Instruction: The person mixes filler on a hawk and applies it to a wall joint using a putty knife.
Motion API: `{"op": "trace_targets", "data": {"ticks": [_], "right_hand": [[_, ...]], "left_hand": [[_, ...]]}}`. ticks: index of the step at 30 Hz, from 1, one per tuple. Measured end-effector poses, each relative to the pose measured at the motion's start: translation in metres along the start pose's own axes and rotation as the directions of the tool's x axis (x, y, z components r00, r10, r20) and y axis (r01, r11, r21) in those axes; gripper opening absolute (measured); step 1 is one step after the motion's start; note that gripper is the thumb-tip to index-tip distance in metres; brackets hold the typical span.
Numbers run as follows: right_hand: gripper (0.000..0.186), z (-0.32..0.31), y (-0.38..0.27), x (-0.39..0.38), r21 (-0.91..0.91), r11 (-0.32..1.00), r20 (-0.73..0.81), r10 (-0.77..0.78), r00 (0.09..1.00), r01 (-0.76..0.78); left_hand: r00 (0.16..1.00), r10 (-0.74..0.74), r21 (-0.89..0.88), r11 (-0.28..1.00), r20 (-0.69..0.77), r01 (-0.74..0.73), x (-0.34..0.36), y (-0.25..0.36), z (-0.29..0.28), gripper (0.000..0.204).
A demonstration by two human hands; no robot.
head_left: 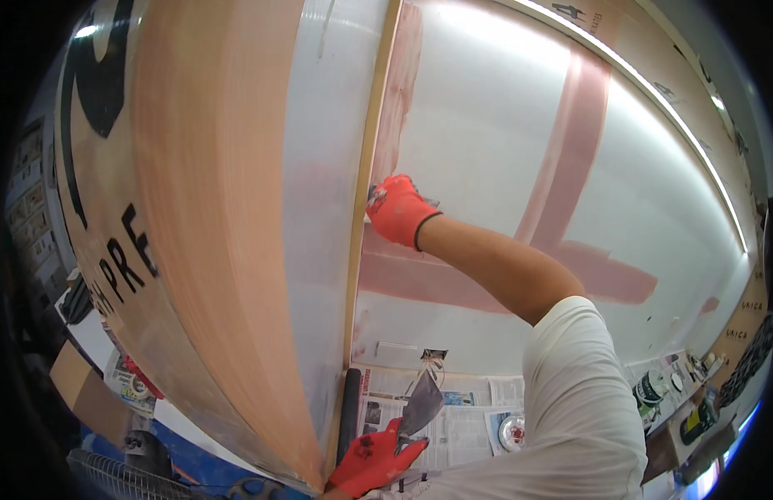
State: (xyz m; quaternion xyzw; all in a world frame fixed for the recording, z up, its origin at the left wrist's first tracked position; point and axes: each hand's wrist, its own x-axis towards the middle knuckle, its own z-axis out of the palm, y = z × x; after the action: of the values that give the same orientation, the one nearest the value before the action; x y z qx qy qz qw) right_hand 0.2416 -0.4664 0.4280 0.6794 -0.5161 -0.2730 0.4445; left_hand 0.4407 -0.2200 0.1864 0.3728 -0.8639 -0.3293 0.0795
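My right hand [401, 210], in a red glove, is raised against the white wall [486, 142] beside a vertical wooden corner strip [363, 200]. It is closed on a small grey scraper whose tip shows at the fingertips [375, 196]. Pink filler bands [570, 150] cross the wall around it. Low down, my left hand [370, 462], also red-gloved, grips a wide grey metal putty knife [421, 404] with its blade pointing up over the floor.
A curved tan panel [211, 217] with black lettering fills the left. Newspapers [453, 417] cover the floor below the wall. Cans and tubs [653, 387] stand at the right. A round lid [511, 432] lies on the paper, and a wire fan guard [120, 479] sits at lower left.
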Motion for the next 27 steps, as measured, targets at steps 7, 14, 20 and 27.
{"op": "trace_targets", "data": {"ticks": [7,14,20,27], "right_hand": [[0.042,0.007,-0.053,0.016,0.044,0.999,0.126,0.005,0.992,-0.010],[0.040,0.046,-0.098,-0.005,-0.101,0.994,-0.088,-0.046,0.995,0.037],[0.021,0.004,-0.020,-0.056,0.195,0.972,-0.370,0.199,0.908,-0.133],[0.024,-0.077,0.232,-0.015,0.296,0.810,-0.662,0.556,0.502,-0.507]], "left_hand": [[0.849,0.499,0.538,0.770,-0.173,-0.343,0.007,-0.058,0.039,0.069],[0.993,0.113,0.015,0.994,-0.014,-0.113,0.001,-0.009,0.000,0.085],[0.997,-0.076,-0.102,0.992,-0.004,0.075,-0.008,0.014,-0.024,0.091],[0.994,-0.106,-0.145,0.984,0.014,0.107,-0.016,0.029,-0.036,0.049]]}}
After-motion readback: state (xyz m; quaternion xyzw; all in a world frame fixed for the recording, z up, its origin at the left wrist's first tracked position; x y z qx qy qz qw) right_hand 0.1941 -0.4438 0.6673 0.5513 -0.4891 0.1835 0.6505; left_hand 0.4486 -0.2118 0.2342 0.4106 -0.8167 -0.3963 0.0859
